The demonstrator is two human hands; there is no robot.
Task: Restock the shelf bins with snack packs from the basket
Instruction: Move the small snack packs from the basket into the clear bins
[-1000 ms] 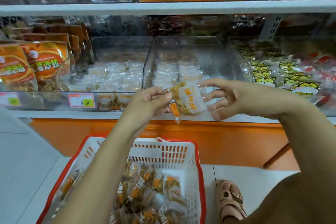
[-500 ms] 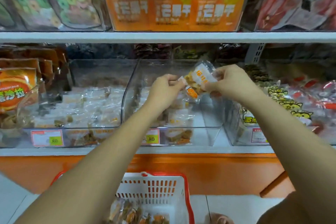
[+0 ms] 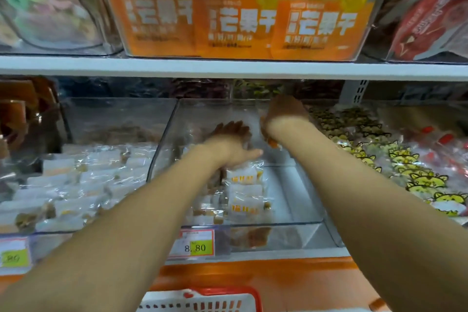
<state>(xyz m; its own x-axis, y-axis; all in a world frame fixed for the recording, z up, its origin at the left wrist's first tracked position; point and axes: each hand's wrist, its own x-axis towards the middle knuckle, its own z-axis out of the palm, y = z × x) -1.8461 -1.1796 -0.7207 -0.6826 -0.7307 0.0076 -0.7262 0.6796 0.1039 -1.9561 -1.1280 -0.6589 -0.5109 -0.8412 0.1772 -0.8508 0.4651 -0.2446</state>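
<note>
Two hands are inside the clear middle bin (image 3: 291, 235) at the centre of the frame. Your left hand (image 3: 233, 142) lies open, fingers straight, over the packs at the back of the row. Your right hand (image 3: 283, 115), just to its right and further back, grips a snack pack (image 3: 273, 144). Only an orange corner shows beneath the wrist and blur hides the rest, so you cannot tell which way it points or where its long axis runs. The stocked packs (image 3: 244, 192) lie flat, labels up, long sides running left to right across the frame, in a column from the front wall toward the back. By this the job looks partway done: the left of the bin floor is covered, the right is bare. The basket (image 3: 202, 303) shows only its rim at the bottom edge, so how many packs remain is hidden
</note>
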